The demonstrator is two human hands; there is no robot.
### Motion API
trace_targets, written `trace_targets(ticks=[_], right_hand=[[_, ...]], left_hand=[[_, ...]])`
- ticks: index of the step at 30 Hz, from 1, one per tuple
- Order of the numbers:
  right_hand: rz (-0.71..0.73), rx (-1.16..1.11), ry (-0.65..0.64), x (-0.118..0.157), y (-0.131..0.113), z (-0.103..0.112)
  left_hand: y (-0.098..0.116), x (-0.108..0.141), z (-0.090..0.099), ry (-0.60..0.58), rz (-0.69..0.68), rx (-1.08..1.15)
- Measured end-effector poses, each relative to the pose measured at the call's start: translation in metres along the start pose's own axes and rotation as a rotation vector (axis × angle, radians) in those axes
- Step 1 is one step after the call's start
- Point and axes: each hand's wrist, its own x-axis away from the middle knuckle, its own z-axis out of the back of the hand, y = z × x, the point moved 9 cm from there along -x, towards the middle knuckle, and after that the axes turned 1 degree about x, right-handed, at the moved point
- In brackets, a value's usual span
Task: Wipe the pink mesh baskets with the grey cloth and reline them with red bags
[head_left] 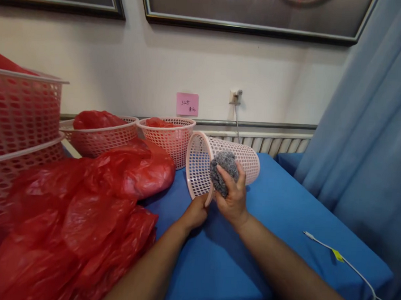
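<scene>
A pink perforated plastic basket [250,164] lies on its side over the blue-covered table [277,216], its open mouth facing left. My left hand [197,211] grips the lower edge of its rim, fingers partly hidden behind the plastic. In my right hand [233,196] is a crumpled grey cloth [225,162], pressed against the outside of the basket near the rim. The fingers of that hand are closed round the cloth.
Red plastic bags [82,215] heap over the table's left side. Behind them stand a wide pink basket [100,138] and a smaller one [174,142], both with red bags inside. Stacked baskets [21,113] rise at far left. A white cable [352,265] lies at right, beside a blue curtain [365,145].
</scene>
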Motion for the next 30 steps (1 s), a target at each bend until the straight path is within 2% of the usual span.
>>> trace_targets(ticks=[2,4,7,9,10,13,18,20,21,23,27,30], right_hand=[[-0.010,0.048,-0.027,-0.008,0.008,-0.005],[-0.100,0.103,-0.018,-0.013,0.041,-0.003],[-0.267,0.155,0.065,-0.004,0.101,0.008],[-0.326,0.185,0.096,0.006,0.125,0.013],[-0.332,0.196,0.105,0.010,0.129,0.015],[-0.269,0.215,0.081,0.017,0.114,0.019],[-0.064,0.175,-0.129,0.020,0.048,0.008],[-0.021,0.160,-0.165,0.021,0.036,0.005],[-0.018,0.157,-0.176,0.020,0.038,0.003],[-0.066,0.163,-0.165,0.017,0.057,0.003],[-0.242,0.196,0.009,0.012,0.108,0.019],[-0.253,0.233,0.061,0.013,0.110,0.027]], left_hand=[[-0.001,-0.002,0.003,0.020,-0.009,-0.006],[-0.003,-0.003,0.002,0.024,-0.005,-0.007],[-0.010,-0.005,-0.007,-0.001,0.016,-0.006],[-0.015,-0.006,-0.012,-0.018,0.033,-0.014],[-0.018,-0.006,-0.015,-0.025,0.042,-0.022],[-0.021,-0.006,-0.019,-0.040,0.066,-0.063],[-0.019,-0.006,-0.016,-0.036,0.057,-0.133],[-0.017,-0.006,-0.015,-0.041,0.031,-0.143],[-0.016,-0.006,-0.015,-0.044,0.018,-0.143],[-0.015,-0.007,-0.014,-0.047,0.000,-0.142],[-0.015,-0.010,-0.013,-0.054,-0.007,-0.138],[-0.016,-0.011,-0.017,-0.086,-0.008,-0.138]])
